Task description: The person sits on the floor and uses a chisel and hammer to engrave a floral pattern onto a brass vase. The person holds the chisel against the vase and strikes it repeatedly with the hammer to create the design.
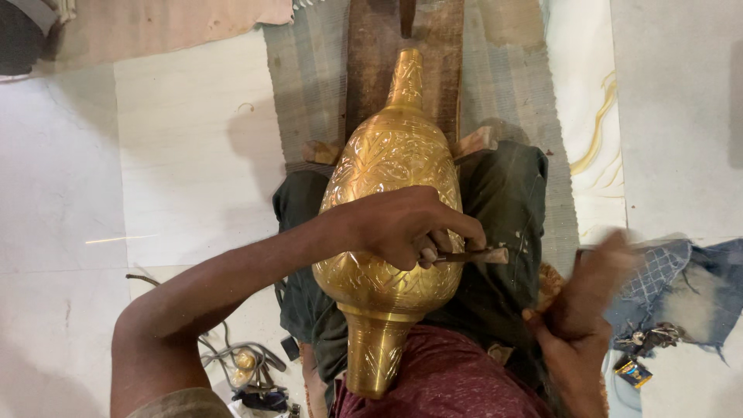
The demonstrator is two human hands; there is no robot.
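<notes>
**Two hands at a brass vase, chisel set to the wall**

Lying lengthwise on the lap, vase (391, 224) pointing its narrow neck away toward a wooden board (371, 70) and its flared foot back against the body. Resting on dark cloth (507, 201) over the legs, not on the floor itself. Engraved leaf pattern over the whole belly.

Left hand (406, 228) draped over the widest part, closed around a chisel (464, 255) — shaft pinched between fingers and thumb, tip hidden under the fingers where it meets the metal, butt end sticking out toward the right. Right hand (584, 298) off the vase's right side, near the right edge of the cloth, blurred by motion; seems wrapped around something, possibly a wooden handle, but grip cannot be told for sure.

Keys (646, 339) and a small box (633, 373) lying on a scrap of denim (696, 286) by the floor's right edge; coiled cable (236, 360) near the lower left.

Likely trouble: round vase rolling on soft cloth under a blow, sending the chisel skating across finished pattern — or a blow landing off the butt and onto the left fingers beside it. Too hard a strike could dent thin brass.
</notes>
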